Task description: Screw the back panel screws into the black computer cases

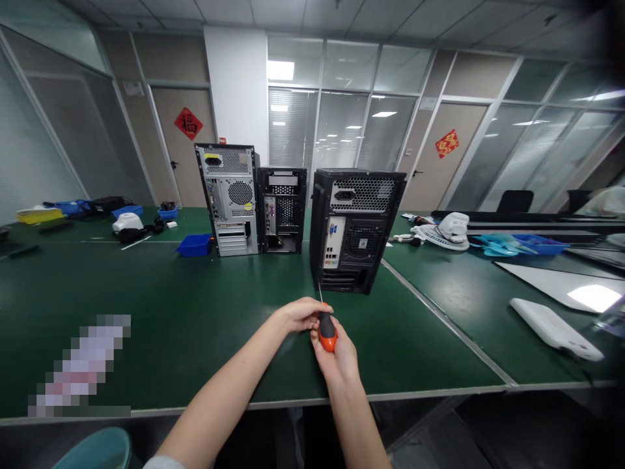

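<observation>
A screwdriver (327, 333) with an orange and black handle is held between my two hands. My right hand (344, 355) is wrapped round the handle from the right and below. The closed fingers of my left hand (301, 314) grip the front of the handle near the shaft. The thin shaft points away from me to the lower left rear corner of a black computer case (361, 242). Whether the tip touches a screw there is too small to tell. That case stands upright with its back panel facing me.
Left of it stand a silver-backed computer case (239, 225) and an open-backed black case (288, 221). A blue tray (194, 245) sits beside them. At right lie a white fan (452, 231), a white plastic part (554, 326) and a white panel (561, 284) on the green table (195, 365).
</observation>
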A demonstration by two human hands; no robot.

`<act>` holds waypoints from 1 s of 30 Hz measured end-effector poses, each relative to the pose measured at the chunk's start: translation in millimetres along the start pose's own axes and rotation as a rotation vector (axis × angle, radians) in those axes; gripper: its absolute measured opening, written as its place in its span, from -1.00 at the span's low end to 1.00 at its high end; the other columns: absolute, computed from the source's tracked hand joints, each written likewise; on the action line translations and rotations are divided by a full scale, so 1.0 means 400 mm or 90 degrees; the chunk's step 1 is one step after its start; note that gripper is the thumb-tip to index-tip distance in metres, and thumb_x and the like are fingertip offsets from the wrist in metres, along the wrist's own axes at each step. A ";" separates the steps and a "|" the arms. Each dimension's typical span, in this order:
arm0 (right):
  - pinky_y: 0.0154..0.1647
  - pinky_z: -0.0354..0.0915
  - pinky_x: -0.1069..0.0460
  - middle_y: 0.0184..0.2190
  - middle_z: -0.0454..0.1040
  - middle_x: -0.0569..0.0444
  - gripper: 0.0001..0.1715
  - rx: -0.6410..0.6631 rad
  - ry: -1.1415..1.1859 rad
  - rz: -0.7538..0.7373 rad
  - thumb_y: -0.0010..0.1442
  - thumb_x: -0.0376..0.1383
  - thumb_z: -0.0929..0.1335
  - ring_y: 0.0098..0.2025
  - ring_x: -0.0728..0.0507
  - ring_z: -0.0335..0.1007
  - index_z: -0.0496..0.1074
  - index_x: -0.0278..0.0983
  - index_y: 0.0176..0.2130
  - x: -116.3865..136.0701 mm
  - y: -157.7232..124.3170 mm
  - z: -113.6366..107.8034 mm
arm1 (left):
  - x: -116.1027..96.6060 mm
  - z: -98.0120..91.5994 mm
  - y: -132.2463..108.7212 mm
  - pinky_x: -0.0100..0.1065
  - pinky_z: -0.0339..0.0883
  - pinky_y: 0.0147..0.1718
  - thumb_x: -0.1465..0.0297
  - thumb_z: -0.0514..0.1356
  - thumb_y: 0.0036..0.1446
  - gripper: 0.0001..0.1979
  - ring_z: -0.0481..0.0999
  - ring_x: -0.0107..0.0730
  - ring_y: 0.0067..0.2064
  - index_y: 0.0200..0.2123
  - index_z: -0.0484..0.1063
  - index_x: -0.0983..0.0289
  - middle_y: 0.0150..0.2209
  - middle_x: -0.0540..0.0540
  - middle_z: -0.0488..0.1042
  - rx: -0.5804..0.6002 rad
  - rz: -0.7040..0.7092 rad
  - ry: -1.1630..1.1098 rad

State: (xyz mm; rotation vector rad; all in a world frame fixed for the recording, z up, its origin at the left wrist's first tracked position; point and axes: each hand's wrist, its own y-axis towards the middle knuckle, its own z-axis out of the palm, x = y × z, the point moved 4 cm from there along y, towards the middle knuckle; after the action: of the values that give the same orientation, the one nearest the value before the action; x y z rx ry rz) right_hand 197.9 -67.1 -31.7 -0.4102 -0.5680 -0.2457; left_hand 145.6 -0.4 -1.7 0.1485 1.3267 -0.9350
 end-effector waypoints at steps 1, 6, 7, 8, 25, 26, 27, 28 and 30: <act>-0.53 0.29 0.09 -0.55 0.39 0.16 -0.90 0.001 0.002 0.006 0.00 -0.31 0.30 -0.54 0.03 0.33 0.32 -0.28 -0.39 0.000 0.000 -0.001 | 0.000 0.000 -0.001 -0.56 0.00 -0.72 0.45 0.27 -0.07 -0.87 0.20 -0.68 -0.71 -0.45 0.41 0.40 -0.63 0.00 0.40 0.004 -0.001 -0.002; -0.46 0.34 0.05 -0.51 0.41 0.13 -0.90 0.027 -0.019 0.011 0.01 -0.29 0.29 -0.52 0.02 0.34 0.35 -0.28 -0.39 0.010 0.000 -0.001 | 0.002 -0.005 0.002 -0.57 0.03 -0.72 0.39 0.29 -0.04 -0.82 0.21 -0.69 -0.72 -0.39 0.42 0.40 -0.65 -0.03 0.37 0.011 0.002 0.000; -0.44 0.35 0.04 -0.50 0.41 0.13 -0.89 0.034 -0.026 0.008 0.02 -0.28 0.29 -0.51 0.02 0.35 0.35 -0.28 -0.40 0.013 -0.002 0.000 | 0.003 -0.007 0.004 -0.57 0.03 -0.72 0.38 0.29 -0.04 -0.81 0.21 -0.69 -0.72 -0.39 0.43 0.40 -0.64 -0.02 0.38 0.010 0.004 0.001; -0.41 0.36 0.03 -0.49 0.42 0.12 -0.89 0.039 -0.030 0.007 0.02 -0.27 0.28 -0.50 0.01 0.36 0.34 -0.27 -0.41 0.017 -0.005 0.001 | 0.004 -0.008 0.006 -0.57 0.03 -0.73 0.37 0.29 -0.04 -0.80 0.21 -0.69 -0.72 -0.38 0.43 0.40 -0.62 0.00 0.41 0.010 0.006 0.000; -0.19 0.29 -0.04 -0.19 0.27 0.02 -0.77 0.084 -0.616 -0.538 0.09 -0.22 0.28 -0.13 -0.11 0.27 0.23 -0.22 -0.21 0.131 -0.121 -0.018 | 0.011 -0.015 0.006 -0.43 0.36 -0.41 0.33 0.32 -0.09 -0.72 0.51 -0.47 -0.45 -0.32 0.42 0.36 -0.42 0.09 0.53 0.001 -0.006 -0.004; -0.16 0.28 -0.06 -0.19 0.28 -0.01 -0.80 0.120 -0.709 -0.602 0.11 -0.25 0.26 -0.11 -0.12 0.25 0.24 -0.23 -0.21 0.136 -0.133 -0.002 | 0.011 -0.015 0.006 -0.44 0.35 -0.43 0.33 0.32 -0.09 -0.73 0.50 -0.49 -0.47 -0.32 0.42 0.37 -0.44 0.08 0.52 0.003 -0.005 -0.008; -0.14 0.26 -0.07 -0.19 0.28 -0.03 -0.82 0.155 -0.804 -0.665 0.13 -0.29 0.25 -0.11 -0.13 0.24 0.26 -0.24 -0.20 0.138 -0.146 0.014 | 0.011 -0.014 0.007 -0.47 0.34 -0.46 0.34 0.32 -0.09 -0.73 0.48 -0.52 -0.51 -0.33 0.42 0.37 -0.47 0.05 0.50 0.005 -0.006 -0.013; -0.13 0.26 -0.09 -0.18 0.29 -0.06 -0.81 0.188 -0.895 -0.730 0.13 -0.31 0.24 -0.11 -0.15 0.23 0.27 -0.26 -0.19 0.138 -0.159 0.031 | 0.011 -0.014 0.007 -0.50 0.31 -0.50 0.35 0.32 -0.08 -0.75 0.44 -0.56 -0.56 -0.34 0.42 0.38 -0.51 0.02 0.48 0.008 -0.005 -0.019; -0.15 0.25 -0.10 -0.18 0.33 -0.10 -0.76 0.251 -1.056 -0.870 0.13 -0.35 0.23 -0.12 -0.18 0.23 0.31 -0.28 -0.15 0.129 -0.186 0.062 | 0.011 -0.012 0.009 -0.55 0.24 -0.59 0.38 0.30 -0.05 -0.79 0.37 -0.62 -0.63 -0.35 0.41 0.39 -0.58 -0.02 0.43 0.016 -0.004 -0.030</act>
State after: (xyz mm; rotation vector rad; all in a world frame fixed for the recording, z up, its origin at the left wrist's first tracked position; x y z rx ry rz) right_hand 203.6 -128.1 39.4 0.3621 -2.4674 -1.0959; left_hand 144.0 2.7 -8.2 0.1413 1.2728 -0.9549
